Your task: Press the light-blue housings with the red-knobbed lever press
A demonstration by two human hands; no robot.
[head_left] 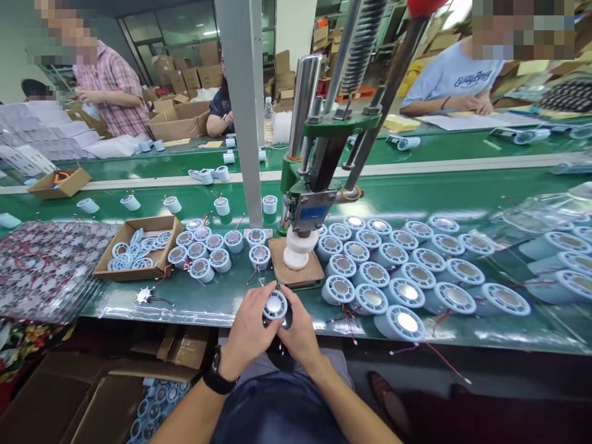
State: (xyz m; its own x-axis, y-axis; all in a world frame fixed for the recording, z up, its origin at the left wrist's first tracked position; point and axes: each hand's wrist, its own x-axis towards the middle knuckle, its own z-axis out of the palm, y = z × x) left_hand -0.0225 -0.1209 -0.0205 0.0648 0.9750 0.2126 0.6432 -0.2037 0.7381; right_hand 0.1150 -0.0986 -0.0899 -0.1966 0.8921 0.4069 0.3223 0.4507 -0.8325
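Between my two hands, at the front edge of the green bench, is a light-blue round housing point(275, 304) with a slotted rim and a silver disc on top. My left hand point(250, 324) wraps its left side, with a black band on the wrist. Around the right side curl the fingers of my right hand point(298, 327). Just beyond stands a green hand press point(314, 179), its white round pad point(300, 240) over a white seat on a brown board point(276, 253). Similar housings point(342, 288) with thin wires stand in rows to the right, and a smaller group point(201, 269) is at the left.
A cardboard tray point(104, 271) holds light-blue rings, beside a small white part with wires point(144, 296). Wired parts in plastic point(41, 265) lie far left. A grey post point(247, 123) rises behind. Co-workers sit or stand across the line. An open carton point(106, 401) of housings is below left.
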